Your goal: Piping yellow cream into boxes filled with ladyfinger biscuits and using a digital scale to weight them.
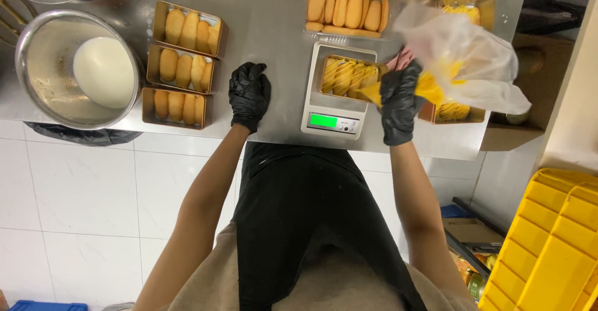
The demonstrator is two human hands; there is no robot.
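Observation:
My right hand (399,102), in a black glove, grips a clear piping bag (464,62) of yellow cream. The bag's tip points into a gold tray (347,76) striped with yellow cream. That tray sits on a white kitchen scale (331,121) with a lit green display. My left hand (248,93), also in a black glove, rests fingers curled on the steel table (268,18) left of the scale, holding nothing. Another person's fingers show just behind my right hand.
Three gold trays of pale finger biscuits (184,68) lie left of my left hand. A clear tray of biscuits (346,9) sits behind the scale. A steel bowl with white cream (78,68) stands far left. Cream-filled trays (453,111) are on the right; yellow crates (551,248) stand on the floor.

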